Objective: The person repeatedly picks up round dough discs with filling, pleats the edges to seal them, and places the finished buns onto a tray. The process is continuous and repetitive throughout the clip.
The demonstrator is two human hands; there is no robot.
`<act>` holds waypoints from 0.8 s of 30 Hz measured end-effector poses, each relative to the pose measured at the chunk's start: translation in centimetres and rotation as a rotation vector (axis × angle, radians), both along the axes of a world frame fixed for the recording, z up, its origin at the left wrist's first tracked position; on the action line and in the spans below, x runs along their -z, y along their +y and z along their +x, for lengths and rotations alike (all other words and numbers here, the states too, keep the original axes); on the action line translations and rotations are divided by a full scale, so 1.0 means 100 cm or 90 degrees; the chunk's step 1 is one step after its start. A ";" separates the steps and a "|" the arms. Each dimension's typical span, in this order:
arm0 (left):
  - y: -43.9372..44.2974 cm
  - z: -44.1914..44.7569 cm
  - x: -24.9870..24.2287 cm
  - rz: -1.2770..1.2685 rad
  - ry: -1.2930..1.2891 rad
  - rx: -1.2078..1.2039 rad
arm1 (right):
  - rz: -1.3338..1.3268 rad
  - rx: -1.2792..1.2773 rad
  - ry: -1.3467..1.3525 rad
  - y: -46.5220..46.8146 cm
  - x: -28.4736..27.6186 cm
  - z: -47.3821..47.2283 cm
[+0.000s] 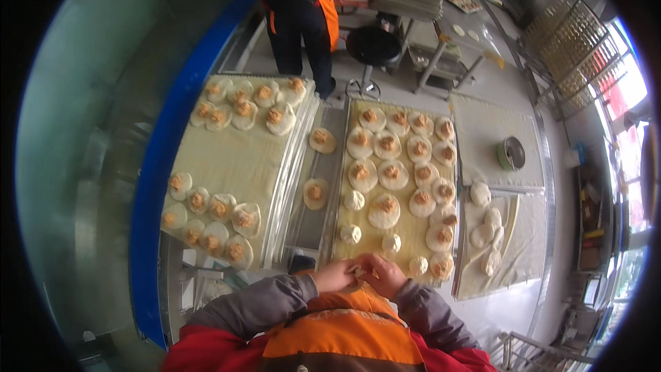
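My left hand (336, 275) and my right hand (384, 273) meet close to my apron. Between them they hold a filled dough wrapper (356, 270), its gathered edge pinched by the fingers; most of it is hidden. Just beyond lies a cloth-lined tray (369, 252). Flat dough rounds topped with orange-brown filling (384, 211) cover much of it. Several closed, pleated buns sit towards its near end, among them one bun (391, 243) in front of my hands and another bun (351, 234) at the left.
Left stands a stack of trays (227, 150) with more filled rounds. Two filled rounds (315, 194) lie between the stacks. On the right, plain dough pieces (483, 235) and a green bowl (510, 154) rest on cloths. A black stool (373, 45) and a person (299, 20) are farther off.
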State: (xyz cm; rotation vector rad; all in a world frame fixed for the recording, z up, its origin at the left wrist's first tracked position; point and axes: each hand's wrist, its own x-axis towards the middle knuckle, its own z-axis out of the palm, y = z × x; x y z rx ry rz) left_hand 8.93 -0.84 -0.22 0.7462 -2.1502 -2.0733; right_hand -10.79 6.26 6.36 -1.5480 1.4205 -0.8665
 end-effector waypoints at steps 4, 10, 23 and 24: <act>0.005 0.004 -0.014 0.373 0.014 -0.260 | -0.049 0.082 0.098 -0.005 0.011 -0.001; 0.006 0.000 -0.019 0.210 0.095 -0.216 | 0.041 0.066 -0.042 -0.011 0.000 -0.001; -0.009 0.029 0.013 0.232 0.092 -0.153 | -0.027 -0.040 0.054 -0.030 0.015 0.008; -0.008 0.035 0.010 0.273 0.151 -0.172 | 0.120 -0.042 0.124 -0.037 0.015 0.013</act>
